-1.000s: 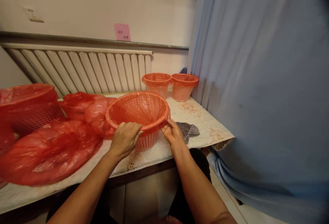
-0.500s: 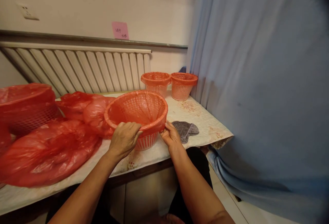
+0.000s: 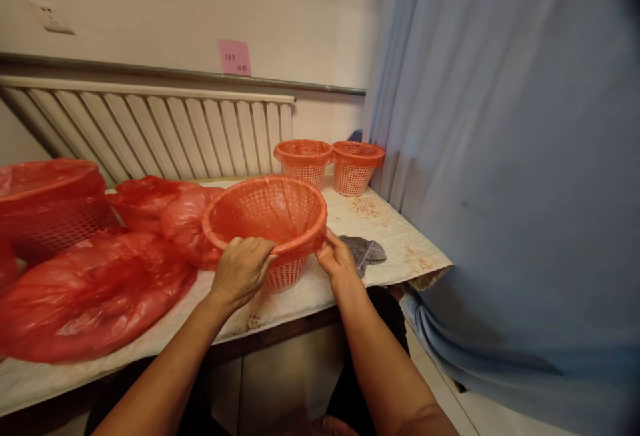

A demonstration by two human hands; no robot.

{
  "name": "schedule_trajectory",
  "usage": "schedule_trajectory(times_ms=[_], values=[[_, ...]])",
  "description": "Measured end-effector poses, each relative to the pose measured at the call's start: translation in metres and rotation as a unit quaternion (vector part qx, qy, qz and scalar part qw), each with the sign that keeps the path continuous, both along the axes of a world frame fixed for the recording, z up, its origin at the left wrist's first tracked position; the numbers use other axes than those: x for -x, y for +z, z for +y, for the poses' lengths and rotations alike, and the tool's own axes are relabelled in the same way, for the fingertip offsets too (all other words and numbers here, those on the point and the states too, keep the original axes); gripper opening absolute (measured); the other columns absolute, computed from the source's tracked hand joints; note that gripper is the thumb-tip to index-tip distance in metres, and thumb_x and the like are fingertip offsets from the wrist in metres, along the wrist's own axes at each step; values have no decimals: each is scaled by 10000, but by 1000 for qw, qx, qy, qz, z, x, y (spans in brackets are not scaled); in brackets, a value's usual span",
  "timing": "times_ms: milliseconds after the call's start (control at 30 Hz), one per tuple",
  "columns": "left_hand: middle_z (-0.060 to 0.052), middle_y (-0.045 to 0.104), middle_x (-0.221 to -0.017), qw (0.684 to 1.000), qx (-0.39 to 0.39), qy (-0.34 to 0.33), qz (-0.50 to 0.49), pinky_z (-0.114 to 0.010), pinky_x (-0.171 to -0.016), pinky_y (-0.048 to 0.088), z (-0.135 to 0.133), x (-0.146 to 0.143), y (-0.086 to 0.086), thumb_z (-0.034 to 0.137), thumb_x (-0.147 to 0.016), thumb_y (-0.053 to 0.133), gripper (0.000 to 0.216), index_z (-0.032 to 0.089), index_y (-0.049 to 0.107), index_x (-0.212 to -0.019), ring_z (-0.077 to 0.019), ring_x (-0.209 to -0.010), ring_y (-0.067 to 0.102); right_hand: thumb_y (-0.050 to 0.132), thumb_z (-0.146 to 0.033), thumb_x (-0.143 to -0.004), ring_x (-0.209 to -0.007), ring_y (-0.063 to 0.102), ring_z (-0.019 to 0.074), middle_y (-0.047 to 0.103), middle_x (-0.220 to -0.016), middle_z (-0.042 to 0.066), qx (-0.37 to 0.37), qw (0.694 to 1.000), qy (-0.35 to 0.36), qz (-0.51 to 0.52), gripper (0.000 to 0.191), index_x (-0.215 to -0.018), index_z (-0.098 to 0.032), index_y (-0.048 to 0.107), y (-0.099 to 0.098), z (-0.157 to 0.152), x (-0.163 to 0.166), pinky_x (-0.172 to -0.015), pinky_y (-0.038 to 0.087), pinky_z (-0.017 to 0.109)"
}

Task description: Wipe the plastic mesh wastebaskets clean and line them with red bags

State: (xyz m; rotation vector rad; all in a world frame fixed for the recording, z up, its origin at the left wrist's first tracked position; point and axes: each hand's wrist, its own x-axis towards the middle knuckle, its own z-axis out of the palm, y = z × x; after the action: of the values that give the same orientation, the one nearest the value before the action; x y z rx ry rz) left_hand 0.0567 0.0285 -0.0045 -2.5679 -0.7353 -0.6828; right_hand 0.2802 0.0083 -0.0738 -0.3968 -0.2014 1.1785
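Note:
A plastic basket (image 3: 285,275) with small square holes stands in front of me, lined with a thin red plastic bag (image 3: 280,206) folded over its rim. My left hand (image 3: 244,268) grips the near edge of that rim, its fingers curled over the bag. At the right side of the rim, my right hand (image 3: 336,257) pinches the edge of the bag from outside and below; its fingertips are partly hidden. A grey cloth (image 3: 366,253) lies on the table just right of my right hand.
Two bag-lined baskets, one (image 3: 305,163) beside another (image 3: 355,176), stand at the back. Crumpled red bags (image 3: 100,296) and a large covered basket (image 3: 50,203) fill the left of the cloth-covered table (image 3: 295,303). A blue curtain (image 3: 500,156) hangs on the right; a radiator (image 3: 175,133) stands behind.
My right hand has shifted slightly up and right along the basket's rim. My left hand stays on the near edge, and the basket has hardly moved.

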Motion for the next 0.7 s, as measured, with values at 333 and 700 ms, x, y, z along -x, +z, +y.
schedule_trajectory(times_ms=[333,700], values=[[-53,642,-793,1000,-4,-4,-4,-362,-679,322,1,1,-2,352,-990,369,291,188,596,-913,-232,-739,558,628,-12,-676,-651,635,74,709,-804,-37,19,999,-11,-27,266,-880,-182,640,-10,1,-5,-650,523,170],[-53,633,-779,1000,-2,-15,-12,-360,-674,309,0,2,-2,340,-987,389,287,169,604,-905,-234,-732,546,603,-73,-755,-840,682,114,732,-866,-4,-19,1000,7,2,193,-917,-178,620,0,7,-12,-820,556,250]])
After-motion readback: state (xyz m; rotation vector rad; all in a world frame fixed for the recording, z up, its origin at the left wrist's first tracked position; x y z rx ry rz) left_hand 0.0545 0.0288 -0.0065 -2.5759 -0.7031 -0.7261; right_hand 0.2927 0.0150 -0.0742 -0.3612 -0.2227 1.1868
